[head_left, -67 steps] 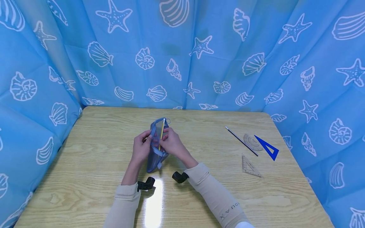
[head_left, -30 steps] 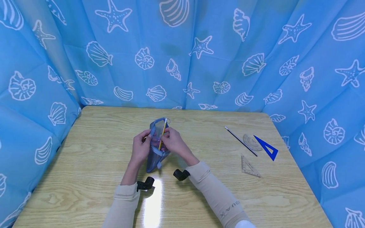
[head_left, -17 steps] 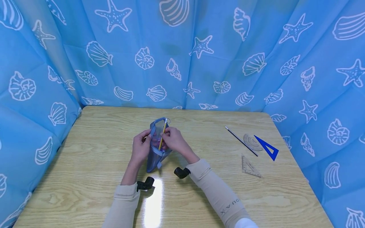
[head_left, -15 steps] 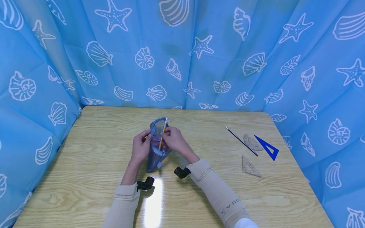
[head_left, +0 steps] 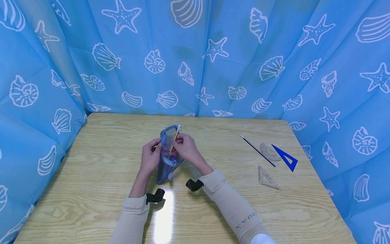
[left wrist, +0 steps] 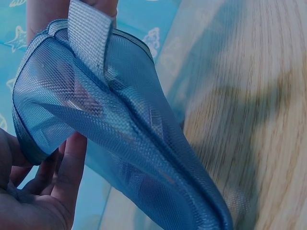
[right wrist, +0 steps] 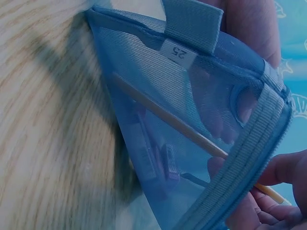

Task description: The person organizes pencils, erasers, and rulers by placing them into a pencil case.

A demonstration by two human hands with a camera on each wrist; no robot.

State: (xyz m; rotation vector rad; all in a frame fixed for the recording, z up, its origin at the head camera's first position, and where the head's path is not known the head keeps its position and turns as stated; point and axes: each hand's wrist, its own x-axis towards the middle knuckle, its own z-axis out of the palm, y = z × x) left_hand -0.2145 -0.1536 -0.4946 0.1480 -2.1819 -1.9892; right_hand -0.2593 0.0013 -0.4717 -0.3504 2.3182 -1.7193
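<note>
A blue mesh pencil pouch with its zip mouth spread apart is held over the wooden table. My left hand pinches the left rim of the mouth. On the other side, my right hand holds a yellow pencil that slants down into the pouch, its white end sticking up past the rim. Through the mesh in the right wrist view, the pencil runs inside, near small purplish items of unclear kind. In the left wrist view, the left fingertips touch the pouch's edge.
On the right of the table lie a dark pencil, a clear protractor, a blue set square and a clear set square. A blue curtain with shell prints surrounds the table's back and sides.
The pencil's top end has shifted slightly right and tilted more, moving with my right hand. My left hand and the pouch stay nearly in place.
</note>
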